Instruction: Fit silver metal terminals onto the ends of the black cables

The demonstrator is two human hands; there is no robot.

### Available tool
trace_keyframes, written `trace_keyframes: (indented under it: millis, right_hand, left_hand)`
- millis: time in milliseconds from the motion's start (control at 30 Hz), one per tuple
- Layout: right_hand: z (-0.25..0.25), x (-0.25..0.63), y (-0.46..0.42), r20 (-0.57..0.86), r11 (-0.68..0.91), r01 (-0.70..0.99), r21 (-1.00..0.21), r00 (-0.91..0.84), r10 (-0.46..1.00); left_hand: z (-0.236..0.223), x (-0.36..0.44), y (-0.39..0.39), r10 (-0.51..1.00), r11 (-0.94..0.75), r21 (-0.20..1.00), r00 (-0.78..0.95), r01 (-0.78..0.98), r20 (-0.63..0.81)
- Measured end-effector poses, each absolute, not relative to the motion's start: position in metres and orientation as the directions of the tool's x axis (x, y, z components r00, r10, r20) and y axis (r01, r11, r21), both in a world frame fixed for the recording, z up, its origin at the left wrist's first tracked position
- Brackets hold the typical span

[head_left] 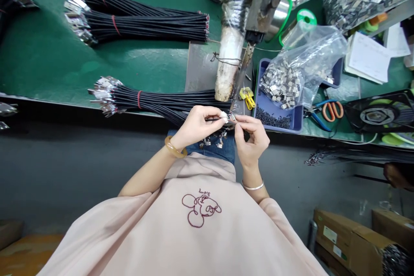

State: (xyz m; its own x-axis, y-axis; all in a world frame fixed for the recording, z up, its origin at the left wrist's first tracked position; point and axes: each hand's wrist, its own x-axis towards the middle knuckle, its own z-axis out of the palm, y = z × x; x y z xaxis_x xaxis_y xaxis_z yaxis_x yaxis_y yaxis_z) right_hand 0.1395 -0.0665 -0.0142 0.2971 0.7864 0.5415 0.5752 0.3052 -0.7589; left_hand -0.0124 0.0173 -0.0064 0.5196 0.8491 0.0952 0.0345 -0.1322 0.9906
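My left hand [197,126], with white coverings on the fingertips, pinches a black cable [211,119] close to its end. Facing it, my right hand [252,137] is closed, thumb against forefinger, on a small silvery metal connector [233,117]. The cable end and the connector meet between my fingertips; whether they are joined I cannot tell. Just above both hands is the tip of a soldering iron [237,82] on a stand. A red-banded bundle of black cables [161,100] lies on the green bench behind my left hand.
Right of my hands, a blue tray [299,120] holds metal connectors [281,84] and small black pieces [273,118]. Pliers [320,118], a fan [378,114] and solder spools [306,17] lie beyond. A foil-wrapped duct [228,56] hangs over the work spot. More cable bundles [145,26] lie at the back left.
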Motion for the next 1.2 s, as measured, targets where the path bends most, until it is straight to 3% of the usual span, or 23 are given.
trace_keyframes:
  millis: [200,467,767,867,1033,1200]
  right_hand:
    - [-0.018,0.14,-0.07,0.413,0.226,0.434,-0.872,0.404,0.816]
    - [-0.015,0.139,-0.065,0.508,0.255,0.598,-0.76,0.302,0.807]
    - [-0.017,0.14,-0.066,0.339,0.217,0.343,-0.914,0.351,0.873]
    - [-0.018,0.14,-0.069,0.402,0.266,0.378,-0.887,0.345,0.849]
    - [-0.024,0.14,-0.071,0.607,0.401,0.571,-0.716,0.227,0.761]
    - [-0.027,0.141,-0.065,0.559,0.347,0.529,-0.775,0.316,0.767]
  left_hand:
    - [-0.005,-0.008,0.017,0.88,-0.066,0.997,0.472,0.03,0.044]
    - [-0.007,-0.007,0.018,0.884,-0.046,0.999,0.465,-0.008,0.045]
    - [-0.003,-0.014,0.02,0.812,-0.055,0.997,0.583,0.045,0.019]
    - [-0.002,-0.012,0.02,0.819,-0.027,0.999,0.573,0.037,0.001]
    - [-0.002,-0.006,0.016,0.882,0.021,0.999,0.472,-0.044,0.002]
    - [-0.006,-0.006,0.014,0.896,0.016,0.999,0.443,-0.041,0.004]
